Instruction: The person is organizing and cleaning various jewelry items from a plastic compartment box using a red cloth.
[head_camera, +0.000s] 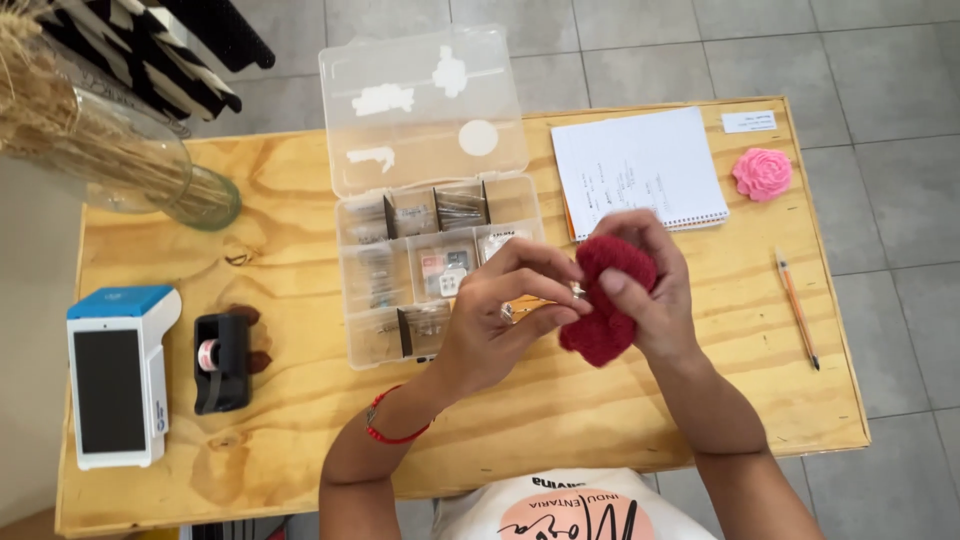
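My right hand (655, 290) holds a dark red crocheted piece (606, 300) above the middle of the wooden table (300, 420). My left hand (505, 310) pinches a small metal part (577, 290) against the left side of that piece; a ring shows on one finger and a red cord bracelet on the wrist. Just behind my left hand lies an open clear plastic organiser box (425, 260) with small items in its compartments and its lid (420, 110) tilted back.
A spiral notebook (640, 165) and a pink crocheted rose (762, 173) lie at the far right, a pencil (797, 308) near the right edge. On the left stand a white card terminal (115, 375), a black tape dispenser (221, 362) and a glass vase (150, 170) of dried stalks.
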